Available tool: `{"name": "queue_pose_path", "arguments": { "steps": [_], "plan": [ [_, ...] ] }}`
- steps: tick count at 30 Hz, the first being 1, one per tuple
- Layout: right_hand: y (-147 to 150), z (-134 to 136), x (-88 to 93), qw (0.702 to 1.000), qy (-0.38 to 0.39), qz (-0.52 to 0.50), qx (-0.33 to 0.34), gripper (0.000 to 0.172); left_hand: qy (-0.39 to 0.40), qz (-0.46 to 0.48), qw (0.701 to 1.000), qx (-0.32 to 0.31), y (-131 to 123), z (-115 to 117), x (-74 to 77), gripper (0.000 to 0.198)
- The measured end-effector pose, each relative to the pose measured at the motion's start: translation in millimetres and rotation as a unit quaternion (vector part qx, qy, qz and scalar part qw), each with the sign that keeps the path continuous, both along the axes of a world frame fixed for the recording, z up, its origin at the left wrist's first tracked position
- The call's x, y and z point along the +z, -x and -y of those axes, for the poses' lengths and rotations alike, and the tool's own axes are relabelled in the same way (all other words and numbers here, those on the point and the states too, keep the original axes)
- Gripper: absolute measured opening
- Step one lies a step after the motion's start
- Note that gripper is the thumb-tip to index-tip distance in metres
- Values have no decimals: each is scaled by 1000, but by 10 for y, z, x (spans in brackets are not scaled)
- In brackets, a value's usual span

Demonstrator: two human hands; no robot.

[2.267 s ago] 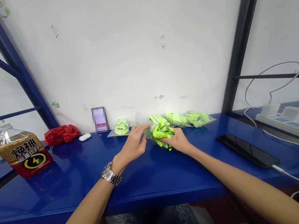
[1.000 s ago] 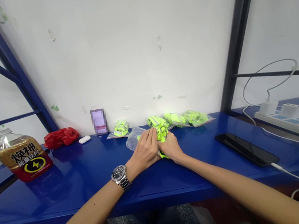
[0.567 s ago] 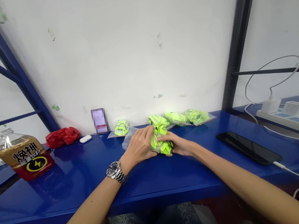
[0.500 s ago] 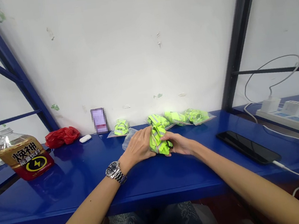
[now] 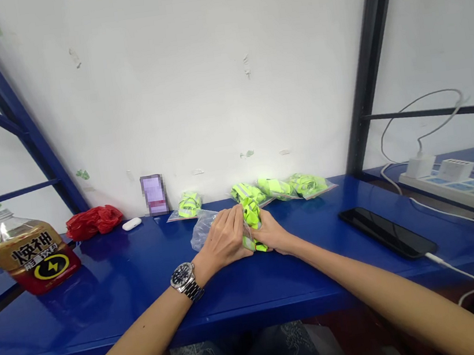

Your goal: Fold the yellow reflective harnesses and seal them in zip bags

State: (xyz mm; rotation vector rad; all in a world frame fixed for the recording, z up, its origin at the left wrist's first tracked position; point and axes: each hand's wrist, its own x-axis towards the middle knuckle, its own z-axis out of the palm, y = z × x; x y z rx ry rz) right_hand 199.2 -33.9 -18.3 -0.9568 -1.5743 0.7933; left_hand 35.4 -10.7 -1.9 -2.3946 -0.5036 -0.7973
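Observation:
A bunched neon-green reflective vest (image 5: 251, 216) is squeezed between both my hands over the blue shelf (image 5: 147, 294). My left hand (image 5: 223, 240), with a steel watch on its wrist, is closed on the vest's left side. From the right, my right hand (image 5: 273, 235) grips it with curled fingers. A clear plastic bag (image 5: 201, 230) lies crumpled just left of my left hand, touching or close to it.
Bagged green vests lie along the wall: one (image 5: 189, 204) at left, several (image 5: 290, 185) at right. A drink bottle (image 5: 27, 257), red bag (image 5: 89, 221), white earbud case (image 5: 132, 224), black phone (image 5: 387, 232) with cable, and power strip (image 5: 456, 183) also sit here.
My hands have pressed closer together, crushing the green vest into a tighter, narrower bundle. The clear bag shows more beside my left hand. The view has shifted slightly.

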Motion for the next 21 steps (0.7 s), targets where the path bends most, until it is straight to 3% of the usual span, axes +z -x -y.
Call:
{"name": "queue_pose_path", "arguments": {
  "steps": [3,7,12,14,17,19,21],
  "plan": [
    [59,-23,7,991,-46,67,-109,29,-5,20,1000,3,-29,-5,-1,76],
    [139,28,33,969,-33,113,-219,21,1,43,999,1,-79,-26,-48,81],
    [154,55,48,960,-22,126,-248,18,23,73,997,-23,-105,-59,-91,88],
    [110,32,58,975,-18,110,-191,24,31,82,995,-37,-90,-70,-78,90],
    [-12,16,107,999,39,8,-9,39,38,93,994,-44,-57,-86,-41,89],
    [-119,31,163,981,135,-63,120,47,47,94,993,-51,-35,-96,-23,89],
    [-225,56,220,945,217,-102,225,48,62,96,991,-64,-12,-107,-15,91]
  ]
}}
